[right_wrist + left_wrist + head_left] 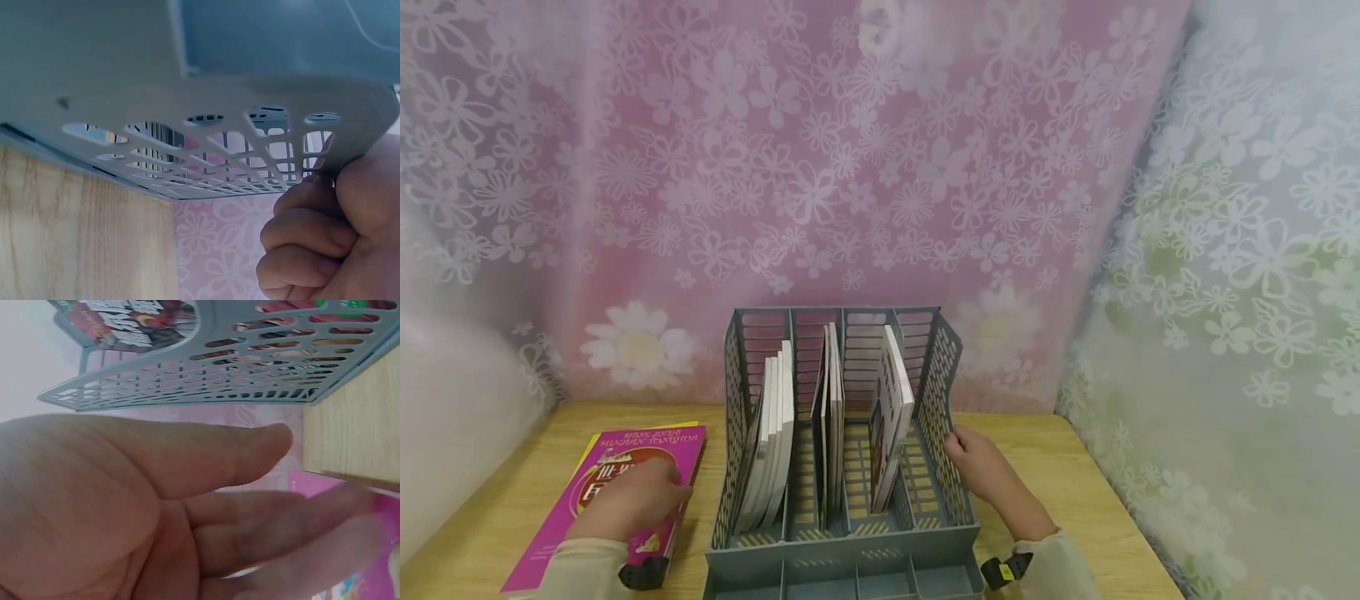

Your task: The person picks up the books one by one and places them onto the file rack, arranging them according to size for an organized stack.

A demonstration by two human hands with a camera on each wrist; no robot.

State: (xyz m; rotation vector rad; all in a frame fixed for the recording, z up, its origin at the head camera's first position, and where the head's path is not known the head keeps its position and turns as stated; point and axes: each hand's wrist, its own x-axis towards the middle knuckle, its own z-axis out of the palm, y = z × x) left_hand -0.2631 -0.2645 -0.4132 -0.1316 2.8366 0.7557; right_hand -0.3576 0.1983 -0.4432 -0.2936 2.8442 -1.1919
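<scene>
My left hand point(634, 498) is over a magenta book point(546, 546) that lies on a small pile at the left. In the left wrist view, the thumb and loosely bent fingers point(250, 531) of that hand have nothing between them. Whether the fingertips touch the cover, I cannot tell. With curled fingers, my right hand point(988, 467) pinches the edge of the right side wall of a grey-blue desktop file rack point(842, 546). The right wrist view shows its thumb and fingers point(300, 231) at the perforated wall point(244, 147).
Inside the rack stand several thin white books point(772, 450) at left, a few slim books point(831, 417) in the second slot and a white-edged book point(893, 417) leaning farther right. A yellow-edged book point(587, 450) lies under the magenta one. Flowered curtains point(835, 183) hang behind the wooden table point(1037, 450).
</scene>
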